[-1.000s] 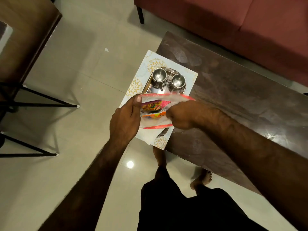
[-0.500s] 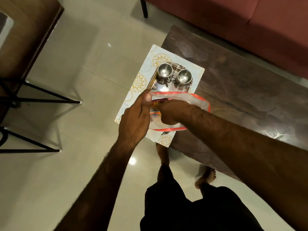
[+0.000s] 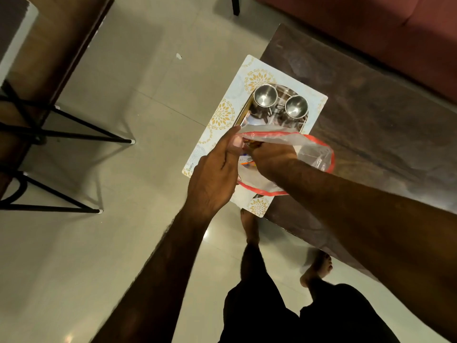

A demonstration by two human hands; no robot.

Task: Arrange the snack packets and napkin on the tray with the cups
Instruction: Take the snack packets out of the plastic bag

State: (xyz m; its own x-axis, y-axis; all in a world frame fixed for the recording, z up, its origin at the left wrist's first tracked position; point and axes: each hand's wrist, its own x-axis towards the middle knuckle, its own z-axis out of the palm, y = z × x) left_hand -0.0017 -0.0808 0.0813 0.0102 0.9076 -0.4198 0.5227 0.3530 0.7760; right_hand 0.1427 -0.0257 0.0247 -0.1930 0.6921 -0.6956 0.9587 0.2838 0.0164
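Fingers (image 3: 265, 154) inside clear bag (image 3: 311, 151), left hand (image 3: 212, 179) gripping

A dark wooden surface (image 3: 371, 125) carries a pale patterned mat (image 3: 222, 115) at its corner, overhanging the edge; a steel tray (image 3: 243, 116) lies on the mat.

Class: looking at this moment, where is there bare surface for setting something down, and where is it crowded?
Free: the dark table right of the placemat. Crowded: the steel tray, with two cups at its far end and the plastic bag and both hands over its near end.
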